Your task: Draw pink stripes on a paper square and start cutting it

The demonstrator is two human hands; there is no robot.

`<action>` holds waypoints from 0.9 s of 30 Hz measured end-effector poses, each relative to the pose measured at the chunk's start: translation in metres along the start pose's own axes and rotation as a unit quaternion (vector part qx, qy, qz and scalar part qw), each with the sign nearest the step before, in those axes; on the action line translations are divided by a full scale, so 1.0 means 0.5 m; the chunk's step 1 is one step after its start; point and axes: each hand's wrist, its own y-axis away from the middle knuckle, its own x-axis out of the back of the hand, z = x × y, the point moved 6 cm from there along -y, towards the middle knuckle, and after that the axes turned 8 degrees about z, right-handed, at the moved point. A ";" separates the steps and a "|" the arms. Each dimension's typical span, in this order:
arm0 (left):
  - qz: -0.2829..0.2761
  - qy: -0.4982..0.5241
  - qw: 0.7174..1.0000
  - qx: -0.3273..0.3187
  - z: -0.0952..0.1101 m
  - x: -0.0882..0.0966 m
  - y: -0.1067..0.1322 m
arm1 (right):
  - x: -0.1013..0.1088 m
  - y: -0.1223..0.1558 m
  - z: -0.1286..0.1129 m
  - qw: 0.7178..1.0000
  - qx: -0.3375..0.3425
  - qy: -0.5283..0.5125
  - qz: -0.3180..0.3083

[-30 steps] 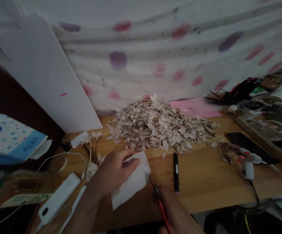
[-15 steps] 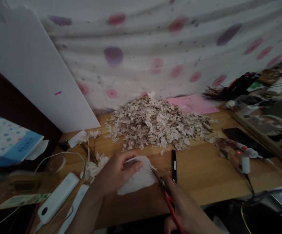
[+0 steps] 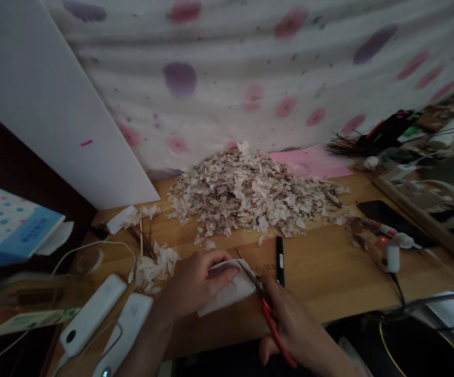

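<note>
My left hand [image 3: 201,280] pinches a thin white sheet of paper [image 3: 230,293] between thumb and fingers, just above the table's front part. Red-handled scissors [image 3: 275,331] are in my right hand [image 3: 297,319], fingers around the handles. Their blades stand apart at the sheet's upper right corner, pointing up and left. Beyond both hands rises a large heap of small whitish and brown scraps [image 3: 246,193]. A black marker-like stick [image 3: 280,261] lies just past my right hand.
Crumpled pale scraps [image 3: 154,269], thin sticks [image 3: 141,238] and two white power banks [image 3: 93,309] are on the left. Pink paper [image 3: 313,162] lies behind the heap. A dark phone [image 3: 395,222] and a white plug [image 3: 390,259] with cables are to the right.
The scissor blades have spread and reach farther left over the sheet's top edge. Less of the sheet shows, and it is tilted differently. A small scrap now shows below the heap's left side.
</note>
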 end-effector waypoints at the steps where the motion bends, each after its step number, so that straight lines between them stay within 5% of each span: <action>1: 0.002 -0.004 1.000 0.000 -0.004 -0.001 -0.001 | 0.001 -0.001 0.000 1.000 0.000 0.002 0.001; 27: -0.067 0.057 0.996 0.016 -0.038 -0.029 -0.035 | 0.004 0.001 0.010 0.998 -0.002 0.066 -0.015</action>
